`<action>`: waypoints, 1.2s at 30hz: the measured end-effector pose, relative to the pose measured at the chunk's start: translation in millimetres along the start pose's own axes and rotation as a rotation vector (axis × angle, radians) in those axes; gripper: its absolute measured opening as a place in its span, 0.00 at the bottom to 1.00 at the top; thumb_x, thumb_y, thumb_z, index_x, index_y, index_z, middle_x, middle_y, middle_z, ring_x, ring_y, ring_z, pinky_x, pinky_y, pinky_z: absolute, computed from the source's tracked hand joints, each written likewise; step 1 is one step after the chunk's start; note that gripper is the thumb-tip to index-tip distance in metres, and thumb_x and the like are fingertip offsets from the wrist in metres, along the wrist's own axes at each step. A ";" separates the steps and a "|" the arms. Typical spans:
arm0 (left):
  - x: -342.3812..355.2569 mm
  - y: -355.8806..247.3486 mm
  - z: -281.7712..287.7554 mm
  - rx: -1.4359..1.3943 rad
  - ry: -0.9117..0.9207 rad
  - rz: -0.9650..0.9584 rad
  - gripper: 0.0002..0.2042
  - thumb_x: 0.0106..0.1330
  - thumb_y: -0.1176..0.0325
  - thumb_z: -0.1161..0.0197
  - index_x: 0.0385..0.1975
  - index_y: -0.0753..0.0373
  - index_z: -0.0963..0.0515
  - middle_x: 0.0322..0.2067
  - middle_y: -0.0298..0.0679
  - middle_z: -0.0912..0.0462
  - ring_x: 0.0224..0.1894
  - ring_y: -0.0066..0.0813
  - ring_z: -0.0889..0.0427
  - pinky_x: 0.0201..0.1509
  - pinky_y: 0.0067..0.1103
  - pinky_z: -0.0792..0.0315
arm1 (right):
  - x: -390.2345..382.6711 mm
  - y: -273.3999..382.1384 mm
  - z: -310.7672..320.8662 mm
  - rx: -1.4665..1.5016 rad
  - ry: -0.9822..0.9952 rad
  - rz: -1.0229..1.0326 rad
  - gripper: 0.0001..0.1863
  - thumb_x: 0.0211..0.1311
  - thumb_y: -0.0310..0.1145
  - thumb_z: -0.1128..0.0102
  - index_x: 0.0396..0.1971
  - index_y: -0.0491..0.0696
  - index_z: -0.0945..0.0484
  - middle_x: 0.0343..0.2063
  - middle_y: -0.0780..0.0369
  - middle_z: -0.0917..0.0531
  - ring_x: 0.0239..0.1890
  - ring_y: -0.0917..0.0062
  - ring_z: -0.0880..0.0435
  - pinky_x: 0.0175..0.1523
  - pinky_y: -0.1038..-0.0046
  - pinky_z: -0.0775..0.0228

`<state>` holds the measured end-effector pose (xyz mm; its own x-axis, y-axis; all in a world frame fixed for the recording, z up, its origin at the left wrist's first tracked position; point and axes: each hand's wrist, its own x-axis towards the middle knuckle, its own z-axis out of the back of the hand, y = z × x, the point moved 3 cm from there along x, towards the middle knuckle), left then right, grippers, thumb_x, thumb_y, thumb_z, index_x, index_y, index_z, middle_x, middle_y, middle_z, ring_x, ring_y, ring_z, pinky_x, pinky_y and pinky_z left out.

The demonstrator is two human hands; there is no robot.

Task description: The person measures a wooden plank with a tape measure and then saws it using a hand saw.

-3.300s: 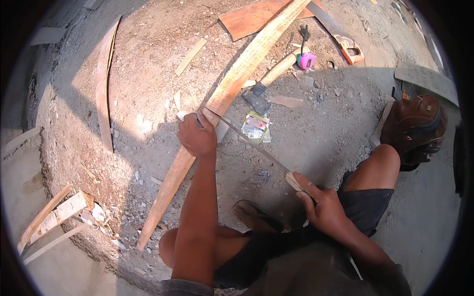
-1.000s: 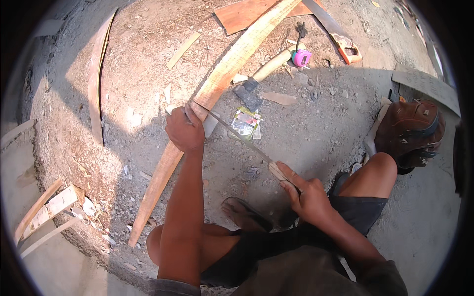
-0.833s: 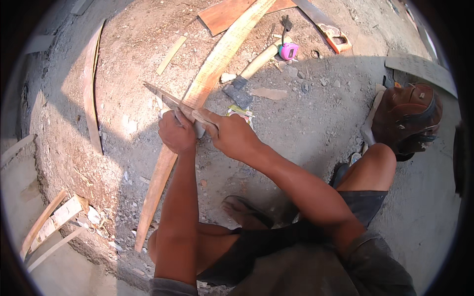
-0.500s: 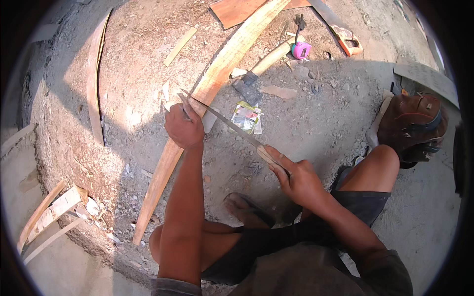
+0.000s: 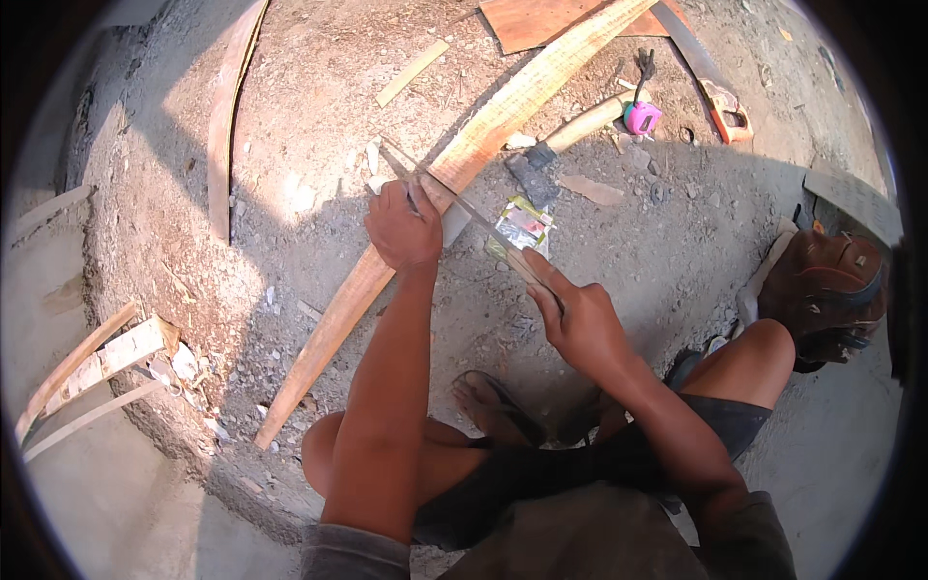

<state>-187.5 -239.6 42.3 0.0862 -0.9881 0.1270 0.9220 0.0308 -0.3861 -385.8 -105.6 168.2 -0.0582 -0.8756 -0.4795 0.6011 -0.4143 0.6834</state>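
A long, curved wooden plank (image 5: pixel 333 307) slants from the lower left to the far top, partly in sunlight. My left hand (image 5: pixel 404 227) is closed around it near the middle, with the fingers on its left edge. In my right hand (image 5: pixel 585 329) is the pale handle of a long, narrow metal blade (image 5: pixel 480 220); whether it is a file or a knife I cannot tell. The blade lies across the plank just beyond my left hand, its tip past the far-left edge. My fingers hide part of where blade and wood meet.
Right of the plank lie a wooden-handled hammer or axe (image 5: pixel 590 124), a pink tape measure (image 5: pixel 642 117), a handsaw (image 5: pixel 720 106) and a small plastic packet (image 5: pixel 525 224). A brown bag (image 5: pixel 822 295) sits by my right knee. A thin curved strip (image 5: pixel 224 135) and wood offcuts (image 5: pixel 106 362) are at left.
The view has shifted, so the scene sits further right. My right hand has pushed the blade further across the plank, bringing its handle closer to my left hand. My left hand keeps its grip.
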 end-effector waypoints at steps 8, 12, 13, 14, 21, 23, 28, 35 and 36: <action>6.6 14.0 7.6 0.072 -0.045 0.020 0.14 0.76 0.57 0.43 0.32 0.61 0.23 0.31 0.47 0.20 0.39 0.52 0.21 0.43 0.44 0.30 | -35.5 -8.3 4.4 0.000 0.064 -0.044 0.25 0.71 0.31 0.37 0.68 0.55 0.23 0.31 0.41 0.15 0.34 0.44 0.14 0.40 0.54 0.20; 1.5 10.8 5.7 0.026 -0.057 -0.034 0.14 0.76 0.58 0.43 0.31 0.61 0.24 0.31 0.48 0.21 0.38 0.53 0.22 0.42 0.44 0.30 | -53.0 -21.1 7.6 0.037 -0.032 0.056 0.26 0.71 0.31 0.38 0.68 0.54 0.24 0.28 0.43 0.15 0.29 0.45 0.15 0.37 0.52 0.20; 2.5 4.6 2.2 0.022 -0.047 -0.044 0.12 0.76 0.60 0.43 0.32 0.60 0.25 0.33 0.43 0.21 0.41 0.48 0.23 0.44 0.41 0.32 | -29.2 -18.8 1.5 -0.025 -0.029 0.071 0.25 0.72 0.34 0.39 0.68 0.53 0.24 0.23 0.45 0.16 0.24 0.45 0.16 0.33 0.50 0.22; -0.2 -5.5 -2.6 -0.007 -0.037 -0.054 0.12 0.76 0.60 0.43 0.32 0.60 0.25 0.33 0.43 0.21 0.41 0.48 0.23 0.44 0.41 0.32 | 7.3 -10.1 -11.6 -0.015 -0.085 0.112 0.23 0.72 0.36 0.40 0.66 0.52 0.23 0.24 0.44 0.16 0.26 0.44 0.16 0.34 0.49 0.22; 10.0 3.1 3.5 0.069 -0.013 0.041 0.12 0.76 0.59 0.43 0.33 0.60 0.24 0.34 0.42 0.21 0.43 0.47 0.22 0.46 0.41 0.31 | -3.0 0.8 -7.1 -0.011 -0.072 0.108 0.22 0.73 0.38 0.41 0.66 0.55 0.22 0.27 0.43 0.15 0.28 0.45 0.15 0.36 0.51 0.20; 1.3 20.3 8.0 0.126 0.022 0.059 0.12 0.76 0.59 0.43 0.33 0.60 0.24 0.34 0.42 0.21 0.43 0.47 0.22 0.46 0.41 0.30 | -76.7 -15.3 20.6 0.050 -0.045 0.066 0.25 0.72 0.33 0.38 0.68 0.54 0.24 0.29 0.43 0.15 0.30 0.46 0.14 0.37 0.55 0.19; 0.3 -4.7 0.4 -0.008 -0.038 -0.012 0.14 0.76 0.58 0.43 0.30 0.59 0.25 0.32 0.42 0.21 0.40 0.47 0.22 0.45 0.41 0.31 | 9.8 -3.9 1.2 -0.074 0.009 0.023 0.24 0.72 0.33 0.38 0.67 0.53 0.22 0.25 0.44 0.16 0.29 0.46 0.14 0.35 0.55 0.21; 4.0 9.6 4.0 0.039 0.025 0.054 0.14 0.76 0.57 0.43 0.30 0.60 0.25 0.31 0.43 0.22 0.40 0.47 0.22 0.45 0.41 0.31 | 3.8 4.4 -4.8 0.036 0.017 0.001 0.24 0.73 0.34 0.38 0.67 0.51 0.22 0.33 0.42 0.13 0.31 0.47 0.13 0.42 0.57 0.19; 5.6 18.0 5.0 0.043 -0.015 0.025 0.14 0.76 0.57 0.43 0.31 0.60 0.25 0.31 0.43 0.21 0.41 0.47 0.22 0.45 0.41 0.31 | -35.9 -18.9 1.5 0.059 -0.003 0.023 0.26 0.72 0.30 0.37 0.69 0.51 0.24 0.37 0.43 0.12 0.30 0.48 0.13 0.42 0.61 0.18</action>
<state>-168.6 -243.9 40.6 0.1145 -0.9846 0.1320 0.9350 0.0619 -0.3493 -396.2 -66.8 173.3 -0.0470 -0.8859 -0.4616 0.5544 -0.4075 0.7257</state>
